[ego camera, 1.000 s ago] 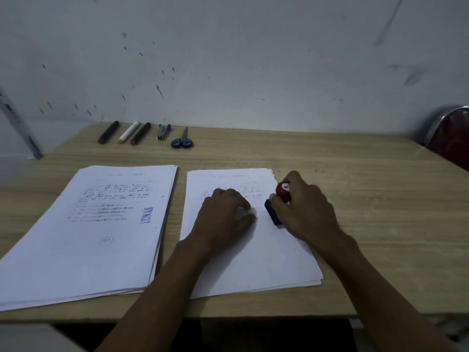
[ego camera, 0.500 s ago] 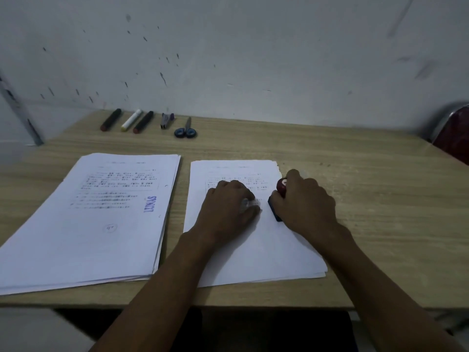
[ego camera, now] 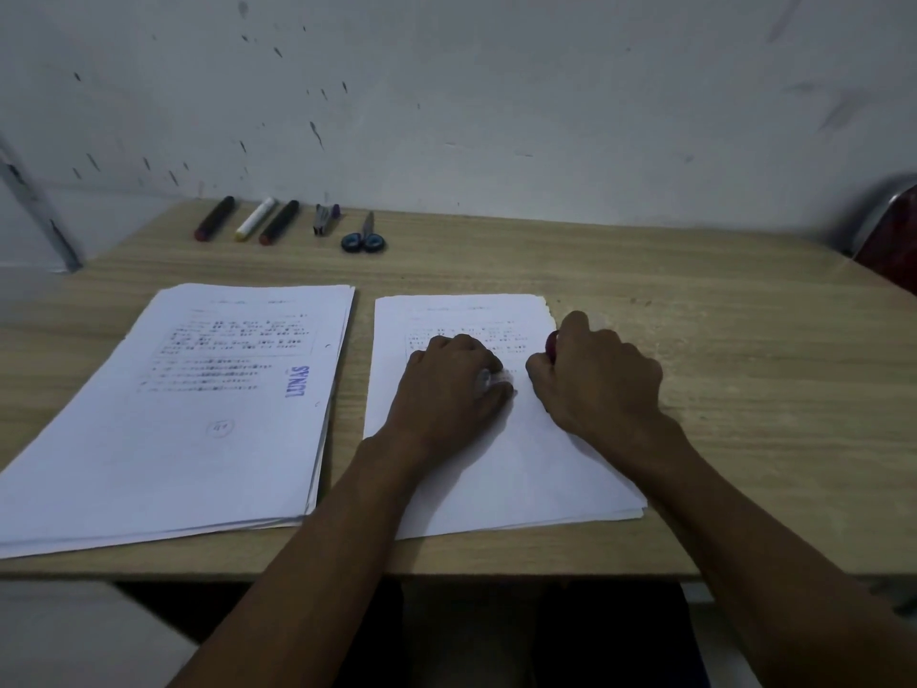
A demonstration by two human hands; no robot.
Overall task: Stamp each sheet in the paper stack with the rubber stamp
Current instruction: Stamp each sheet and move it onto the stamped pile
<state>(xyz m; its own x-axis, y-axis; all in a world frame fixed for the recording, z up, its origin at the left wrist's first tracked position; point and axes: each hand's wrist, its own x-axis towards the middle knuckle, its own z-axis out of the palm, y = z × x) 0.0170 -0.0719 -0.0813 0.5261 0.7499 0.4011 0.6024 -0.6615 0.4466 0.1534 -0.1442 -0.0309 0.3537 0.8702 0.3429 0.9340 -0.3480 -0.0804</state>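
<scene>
We're partway thru. The done pile (ego camera: 188, 414) sits on the left of the tabletop (ego camera: 744, 389), and its top sheet carries a blue "LUNAS" mark (ego camera: 297, 382) near the right edge, so at least that sheet is stamped; we judge the ones under it are too. The unstamped stack (ego camera: 501, 469) lies just beside it on the right, several sheets thick by its edge, so there's more to do. No stamp mark shows on its top sheet yet, though our hands cover the spot where it'd go.

Right hand (ego camera: 600, 384): fingers curled tight round the rubber stamp (ego camera: 552, 344), only its red top peeking out; stamp looks pressed down on the right part of the top sheet, but its base is hidden. Left hand (ego camera: 451, 384): fingers bent, knuckles up, resting on the sheet's middle, prob. pinning it; holds nothing we can see.

Markers (ego camera: 248, 221) & scissors (ego camera: 364, 238) lie along the far edge, untouched.
</scene>
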